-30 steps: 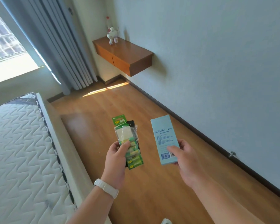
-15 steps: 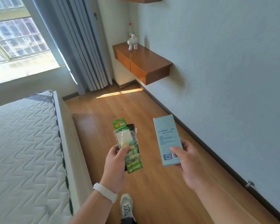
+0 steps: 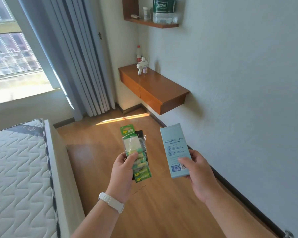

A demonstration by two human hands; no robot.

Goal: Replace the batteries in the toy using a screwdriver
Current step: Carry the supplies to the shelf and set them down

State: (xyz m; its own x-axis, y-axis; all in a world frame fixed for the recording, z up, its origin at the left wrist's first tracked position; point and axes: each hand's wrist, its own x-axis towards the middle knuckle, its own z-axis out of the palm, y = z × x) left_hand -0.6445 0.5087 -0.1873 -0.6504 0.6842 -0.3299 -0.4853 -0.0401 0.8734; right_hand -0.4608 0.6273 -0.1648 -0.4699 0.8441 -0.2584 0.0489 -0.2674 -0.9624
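Batteries and box in hand

The left hand (image 3: 122,170) grips a green GP battery pack (image 3: 142,175), thumb across it — the right hand (image 3: 199,174) pinches a pale blue box (image 3: 174,145). The small white toy (image 3: 141,66) stands well apart on the wall-mounted wooden shelf (image 3: 162,88).

Wooden wall ledge (image 3: 158,86): white toy (image 3: 141,65) beside red-capped bottle (image 3: 138,53). Upper shelf (image 3: 151,24): water jug (image 3: 164,10), small cup (image 3: 147,13).

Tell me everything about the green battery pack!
The battery pack is a green card with a white logo on top and a row of yellow-green batteries under clear plastic. The left hand grips it nearly upright, thumb across the front. A crinkly clear bag overlaps its upper part; a flat black thing lies behind.
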